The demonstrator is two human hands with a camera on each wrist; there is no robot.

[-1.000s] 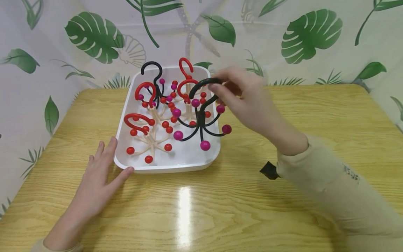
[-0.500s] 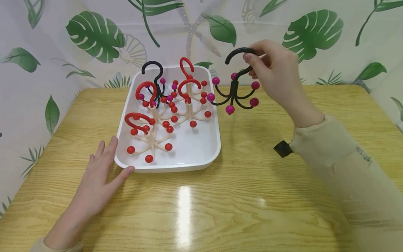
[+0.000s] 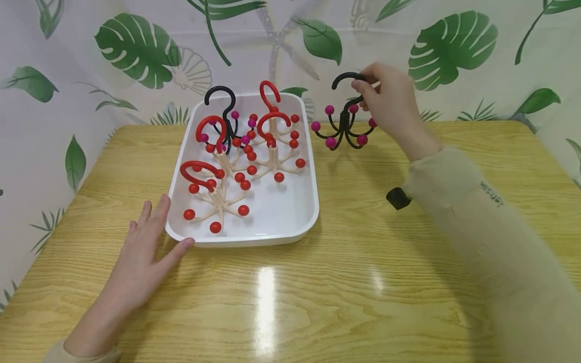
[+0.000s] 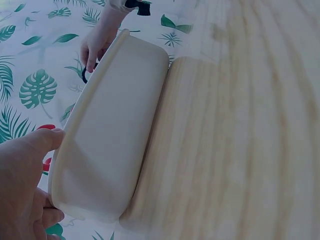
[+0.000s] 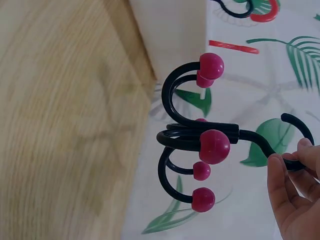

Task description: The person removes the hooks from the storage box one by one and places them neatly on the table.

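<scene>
My right hand [image 3: 389, 103] pinches the hook of a black multi-arm hanger [image 3: 344, 125] with magenta balls on its arm tips. This hanger hangs upright just right of the white tray [image 3: 312, 201], over the back of the table. In the right wrist view the thumb and fingers [image 5: 295, 187] grip the hook's bend, and the arms [image 5: 175, 135] curl outward. My left hand [image 3: 145, 252] touches the tray's front left corner, fingers along the left side and thumb at the front rim; the left wrist view shows the thumb [image 4: 50, 140] at the rim.
Inside the tray stand another black hanger [image 3: 228, 126] with magenta balls and several beige hangers [image 3: 220, 205] with red hooks and red balls. All rest on a wooden table [image 3: 272, 302]. A leaf-patterned wall covering [image 3: 376, 45] rises behind it.
My right hand has carried the black hanger from over the tray to the right past its rim, then a little lower toward the table's back. The left hand stays at the tray corner.
</scene>
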